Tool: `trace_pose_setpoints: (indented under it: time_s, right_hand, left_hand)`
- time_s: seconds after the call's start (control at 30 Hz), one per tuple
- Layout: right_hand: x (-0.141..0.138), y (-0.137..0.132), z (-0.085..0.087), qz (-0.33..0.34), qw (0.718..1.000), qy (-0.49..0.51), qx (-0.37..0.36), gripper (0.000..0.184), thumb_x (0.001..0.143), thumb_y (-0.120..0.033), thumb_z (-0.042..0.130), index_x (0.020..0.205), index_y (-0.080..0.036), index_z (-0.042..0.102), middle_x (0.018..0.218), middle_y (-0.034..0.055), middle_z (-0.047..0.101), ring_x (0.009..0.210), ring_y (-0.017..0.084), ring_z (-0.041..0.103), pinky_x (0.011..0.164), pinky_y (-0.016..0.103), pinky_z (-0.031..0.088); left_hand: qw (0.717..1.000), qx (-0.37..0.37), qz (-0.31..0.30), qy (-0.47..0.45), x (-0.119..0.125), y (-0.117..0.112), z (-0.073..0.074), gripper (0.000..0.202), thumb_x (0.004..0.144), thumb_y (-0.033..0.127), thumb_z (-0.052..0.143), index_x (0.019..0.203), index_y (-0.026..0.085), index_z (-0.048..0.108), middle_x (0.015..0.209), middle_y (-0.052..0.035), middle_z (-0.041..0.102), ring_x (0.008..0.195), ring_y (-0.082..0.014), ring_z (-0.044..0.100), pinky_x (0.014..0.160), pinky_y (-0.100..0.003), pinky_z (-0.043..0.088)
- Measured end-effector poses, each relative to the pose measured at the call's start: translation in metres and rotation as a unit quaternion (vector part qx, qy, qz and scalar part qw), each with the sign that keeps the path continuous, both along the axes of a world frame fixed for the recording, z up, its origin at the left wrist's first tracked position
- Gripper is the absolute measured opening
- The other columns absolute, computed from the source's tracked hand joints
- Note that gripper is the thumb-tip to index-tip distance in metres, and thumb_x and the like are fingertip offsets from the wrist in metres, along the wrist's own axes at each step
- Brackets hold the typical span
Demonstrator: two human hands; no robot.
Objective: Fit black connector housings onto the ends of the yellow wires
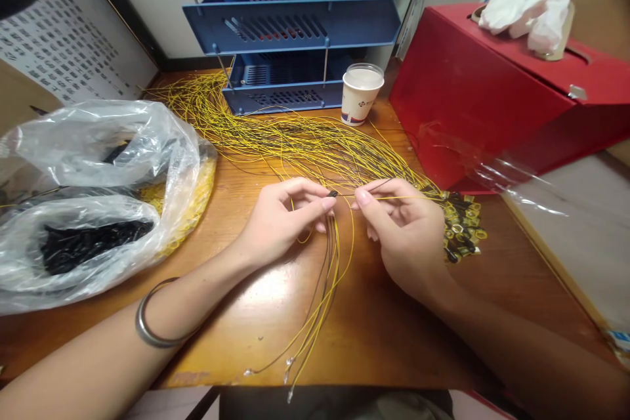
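My left hand (295,210) pinches a small black sleeve-like piece (333,194) between thumb and forefinger. Facing it, my right hand (403,223) is closed on thin wire, thumb pressed to forefinger; a dark strand spans the short gap between the hands. Several yellow and black wires (329,289) run from under my left fingers towards the front edge, ending in small clear tips (289,362). Behind both hands lies a large bundle of yellow and black wires (305,138). Its right end, with black and yellow terminal ends (462,226), is partly behind my right hand.
Clear plastic bags (172,210) at left hold small black pieces (93,243) and yellow ones. At the back stand a blue tray rack (295,29) and a paper cup (361,98). A red box (482,98) with tissue on top stands at right on the wooden table (236,335).
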State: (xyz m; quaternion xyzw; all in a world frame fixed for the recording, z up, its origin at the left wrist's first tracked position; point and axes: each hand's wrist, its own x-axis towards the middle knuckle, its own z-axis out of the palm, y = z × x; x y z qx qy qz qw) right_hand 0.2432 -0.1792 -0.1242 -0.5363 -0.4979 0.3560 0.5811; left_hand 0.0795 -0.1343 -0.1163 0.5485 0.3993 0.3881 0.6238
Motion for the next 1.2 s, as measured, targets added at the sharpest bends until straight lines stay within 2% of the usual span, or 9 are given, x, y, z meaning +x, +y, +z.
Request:
trace_pose_setpoints:
  time_s: [0.1, 0.3, 0.47, 0.57, 0.77, 0.87, 0.97, 1.07, 1.2]
  right_hand:
    - [0.0, -0.001, 0.0, -0.002, 1.0, 0.017, 0.021, 0.011, 0.087, -0.029, 0.069, 0.084, -0.019, 0.065, 0.067, -0.0018, 0.063, 0.042, 0.005, 0.044, 0.037, 0.019, 0.032]
    - [-0.002, -0.001, -0.001, 0.02, 1.0, 0.008, -0.015, 0.01, 0.086, -0.028, 0.071, 0.084, -0.019, 0.066, 0.06, -0.0037, 0.056, 0.041, 0.005, 0.044, 0.037, 0.019, 0.029]
    - [-0.001, 0.002, 0.002, -0.031, 0.999, 0.034, 0.023, 0.01, 0.087, -0.027, 0.07, 0.088, -0.018, 0.067, 0.082, 0.0028, 0.07, 0.042, 0.004, 0.047, 0.037, 0.02, 0.034]
    - [0.0, 0.004, 0.004, -0.052, 0.997, 0.039, 0.032, 0.011, 0.085, -0.026, 0.072, 0.087, -0.018, 0.066, 0.083, 0.0037, 0.072, 0.041, 0.004, 0.047, 0.037, 0.02, 0.036]
    - [0.003, 0.008, 0.007, -0.095, 0.994, 0.035, 0.041, 0.01, 0.083, -0.024, 0.072, 0.084, -0.018, 0.064, 0.077, 0.0027, 0.071, 0.039, 0.005, 0.047, 0.035, 0.02, 0.033]
    - [0.004, 0.01, 0.007, -0.096, 0.994, 0.036, 0.044, 0.01, 0.083, -0.024, 0.072, 0.084, -0.018, 0.064, 0.074, 0.002, 0.071, 0.038, 0.005, 0.046, 0.034, 0.021, 0.033]
    - [0.005, 0.01, 0.006, -0.089, 0.995, 0.03, 0.04, 0.011, 0.083, -0.025, 0.072, 0.083, -0.017, 0.064, 0.073, 0.0014, 0.07, 0.039, 0.005, 0.045, 0.035, 0.022, 0.033]
    - [0.004, 0.009, 0.006, -0.081, 0.996, 0.033, 0.034, 0.012, 0.083, -0.027, 0.073, 0.084, -0.018, 0.064, 0.07, -0.0004, 0.066, 0.04, 0.006, 0.045, 0.037, 0.022, 0.034]
    - [0.004, 0.008, 0.007, -0.08, 0.996, 0.033, 0.029, 0.011, 0.083, -0.027, 0.073, 0.083, -0.02, 0.065, 0.067, -0.0016, 0.063, 0.041, 0.006, 0.045, 0.037, 0.022, 0.034]
  left_hand:
    - [1.0, -0.007, -0.005, -0.001, -0.001, -0.001, -0.001, 0.015, 0.079, 0.018, 0.076, 0.085, 0.009, 0.067, 0.062, 0.0009, 0.071, 0.05, -0.0054, 0.064, 0.049, -0.011, 0.049]
    - [0.999, -0.017, -0.026, -0.013, -0.001, -0.002, -0.002, 0.016, 0.082, 0.022, 0.075, 0.09, 0.009, 0.069, 0.069, -0.0015, 0.074, 0.056, -0.0071, 0.067, 0.055, -0.014, 0.053]
    - [1.0, 0.005, -0.013, -0.011, -0.002, -0.001, -0.003, 0.03, 0.082, 0.029, 0.077, 0.106, 0.013, 0.07, 0.091, -0.0064, 0.078, 0.082, -0.0115, 0.072, 0.074, -0.017, 0.056]
    - [0.999, 0.032, 0.012, -0.026, -0.004, 0.001, -0.005, 0.033, 0.082, 0.029, 0.078, 0.111, 0.015, 0.07, 0.102, -0.007, 0.077, 0.096, -0.0129, 0.071, 0.083, -0.018, 0.055]
    - [0.973, -0.056, 0.035, -0.22, -0.006, 0.008, -0.003, 0.02, 0.082, 0.021, 0.075, 0.101, 0.014, 0.071, 0.079, -0.0008, 0.074, 0.066, -0.0076, 0.068, 0.069, -0.015, 0.055]
    - [0.961, -0.091, 0.02, -0.26, -0.006, 0.007, 0.002, 0.016, 0.082, 0.019, 0.073, 0.097, 0.014, 0.071, 0.068, 0.002, 0.069, 0.058, -0.0074, 0.066, 0.063, -0.016, 0.055]
    - [0.962, -0.118, -0.005, -0.247, -0.005, 0.005, 0.006, 0.014, 0.084, 0.021, 0.069, 0.097, 0.016, 0.069, 0.063, 0.0046, 0.064, 0.044, -0.005, 0.055, 0.05, -0.017, 0.05]
    - [0.97, -0.134, -0.018, -0.201, -0.005, 0.004, 0.008, 0.015, 0.085, 0.026, 0.068, 0.097, 0.017, 0.067, 0.063, 0.0056, 0.062, 0.034, -0.0022, 0.043, 0.034, -0.015, 0.03]
    - [0.981, -0.123, -0.014, -0.148, -0.005, 0.004, 0.008, 0.02, 0.084, 0.032, 0.067, 0.096, 0.016, 0.067, 0.065, 0.0042, 0.062, 0.034, -0.0021, 0.039, 0.033, -0.019, 0.016]
